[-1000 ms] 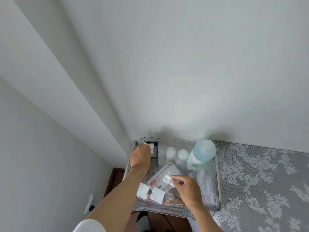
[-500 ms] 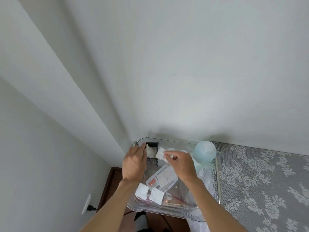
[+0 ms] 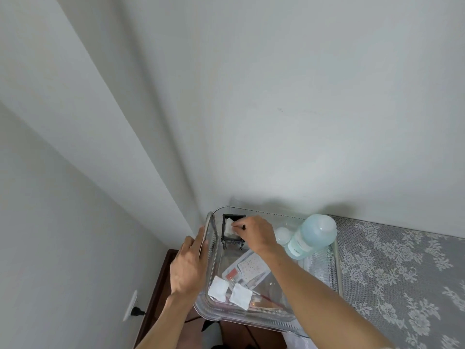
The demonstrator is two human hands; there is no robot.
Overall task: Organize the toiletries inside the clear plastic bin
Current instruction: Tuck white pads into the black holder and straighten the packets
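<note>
Nearest, two white pads [image 3: 218, 288] are lying flat side by side in the near-left corner of the bin [image 3: 336, 268], untouched, so in my judgement two more trips are waiting. Just beyond them flat packets [image 3: 247, 269] are resting on the bin floor, their long axes running near-left to far-right. The left hand [image 3: 188, 267] is now pressing flat against the outside of the bin's left wall, fingers spread and holding nothing, where a second ago it was reaching into the holder [image 3: 232, 231]. Farther back, the right hand [image 3: 255, 234] has carried its pad [image 3: 228, 227] from mid-bin to the far-left corner and is pinching it into the holder, edge upright. The blue bottle [image 3: 310, 235] is leaning at the far right, cap pointing far-right.
</note>
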